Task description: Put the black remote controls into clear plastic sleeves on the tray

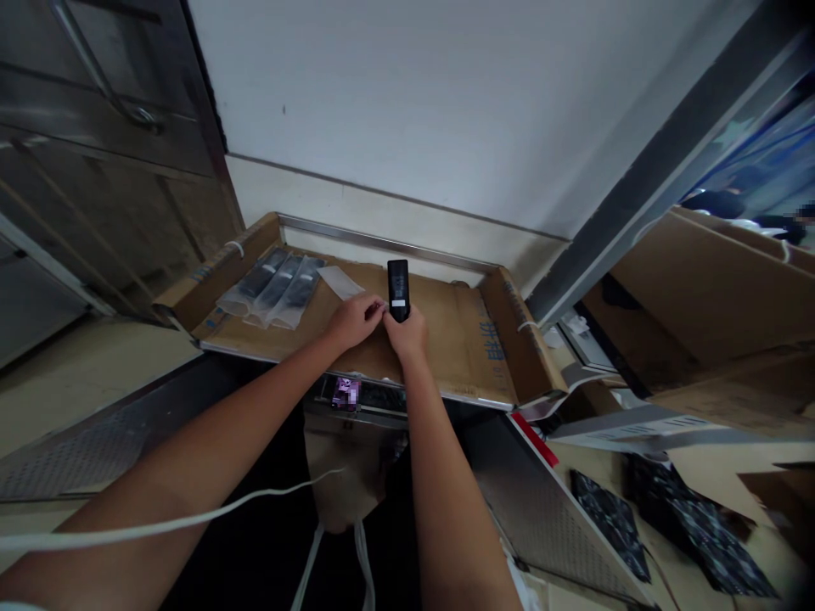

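My right hand [407,333] grips the lower end of a black remote control [398,289] and holds it upright over the cardboard-lined tray [471,339]. My left hand [355,320] pinches the end of a clear plastic sleeve [342,281] that lies flat on the cardboard, right beside the remote's base. Both hands meet near the tray's middle. Three remotes sealed in clear bags [275,290] lie side by side at the tray's far left.
A white wall rises behind the tray. A metal cabinet [108,127] stands at the left. Cardboard boxes [713,297] sit at the right, with dark patterned sheets [662,518] on the floor below. A white cord [191,518] crosses in front of me.
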### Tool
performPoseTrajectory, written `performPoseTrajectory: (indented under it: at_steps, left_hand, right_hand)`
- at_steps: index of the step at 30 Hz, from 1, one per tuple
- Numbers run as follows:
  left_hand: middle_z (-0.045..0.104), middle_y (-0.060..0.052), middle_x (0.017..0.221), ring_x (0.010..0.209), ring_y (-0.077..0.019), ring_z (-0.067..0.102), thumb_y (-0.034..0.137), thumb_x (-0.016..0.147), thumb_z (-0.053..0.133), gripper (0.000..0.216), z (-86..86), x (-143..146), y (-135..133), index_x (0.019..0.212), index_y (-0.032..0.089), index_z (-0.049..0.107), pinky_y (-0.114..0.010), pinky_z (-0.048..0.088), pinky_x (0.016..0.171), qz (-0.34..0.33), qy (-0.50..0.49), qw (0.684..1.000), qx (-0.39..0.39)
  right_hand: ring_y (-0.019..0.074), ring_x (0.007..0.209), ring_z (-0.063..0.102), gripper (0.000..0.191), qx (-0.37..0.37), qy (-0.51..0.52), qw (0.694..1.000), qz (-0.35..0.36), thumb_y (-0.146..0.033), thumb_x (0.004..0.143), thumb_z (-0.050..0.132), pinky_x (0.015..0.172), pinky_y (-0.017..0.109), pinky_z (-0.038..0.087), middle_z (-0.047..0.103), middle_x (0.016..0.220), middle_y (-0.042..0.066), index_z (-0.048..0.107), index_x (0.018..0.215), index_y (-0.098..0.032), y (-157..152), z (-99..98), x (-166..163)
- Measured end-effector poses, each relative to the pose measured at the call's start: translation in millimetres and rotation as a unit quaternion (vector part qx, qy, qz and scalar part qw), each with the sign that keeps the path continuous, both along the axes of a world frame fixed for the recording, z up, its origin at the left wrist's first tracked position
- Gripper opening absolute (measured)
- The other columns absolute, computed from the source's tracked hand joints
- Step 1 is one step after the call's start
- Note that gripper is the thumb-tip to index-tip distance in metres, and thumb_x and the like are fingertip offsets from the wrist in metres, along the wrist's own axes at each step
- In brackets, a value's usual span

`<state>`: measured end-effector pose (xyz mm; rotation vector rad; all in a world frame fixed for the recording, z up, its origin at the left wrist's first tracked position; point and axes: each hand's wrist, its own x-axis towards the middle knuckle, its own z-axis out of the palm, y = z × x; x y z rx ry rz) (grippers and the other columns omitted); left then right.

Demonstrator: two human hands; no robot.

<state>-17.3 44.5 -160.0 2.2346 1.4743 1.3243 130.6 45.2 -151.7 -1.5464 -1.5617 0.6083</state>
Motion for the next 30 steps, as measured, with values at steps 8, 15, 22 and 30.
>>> performPoseTrajectory:
  at_steps: [8,15,22,30]
  left_hand:
    - [0.063,-0.004,0.086,0.082,-0.018,0.058,0.02,0.095,0.052,0.012,2.7,1,-4,0.089,0.019,0.062,-0.03,0.044,0.077,0.016,0.008,1.0,0.016]
    - [0.062,-0.002,0.082,0.075,-0.0173,0.056,0.014,0.087,0.056,0.008,0.5,1,-3,0.088,0.02,0.06,-0.03,0.042,0.071,0.027,0.02,0.999,-0.008]
    - [0.062,-0.001,0.078,0.071,-0.0178,0.056,0.012,0.082,0.058,0.011,-2.0,2,-2,0.088,0.021,0.061,-0.03,0.04,0.067,0.072,0.015,0.997,-0.016]
    - [0.066,-0.002,0.078,0.07,-0.0169,0.059,0.019,0.086,0.061,0.004,-0.4,-8,7,0.088,0.019,0.063,-0.029,0.043,0.067,0.123,-0.098,0.985,-0.066]
  right_hand:
    - [0.0227,0.072,0.064,0.034,-0.018,-0.021,1.0,-0.003,-0.05,0.077,0.071,0.064,0.029,0.046,0.072,0.084,0.009,0.068,0.091,-0.02,-3,2.4,0]
    - [0.0232,0.074,0.066,0.028,-0.01,-0.019,1.0,-0.014,-0.041,0.075,0.072,0.064,0.029,0.048,0.073,0.085,0.01,0.068,0.091,-0.019,-2,2.7,0]
    - [0.0229,0.073,0.064,0.027,0.0,-0.011,1.0,-0.012,-0.041,0.074,0.071,0.063,0.029,0.047,0.071,0.083,0.009,0.066,0.088,-0.019,-2,-0.1,1]
    - [0.0174,0.065,0.064,0.033,-0.011,0.104,0.993,0.051,-0.048,0.076,0.071,0.057,0.025,0.048,0.067,0.075,0.002,0.059,0.09,-0.02,-4,-3.8,5]
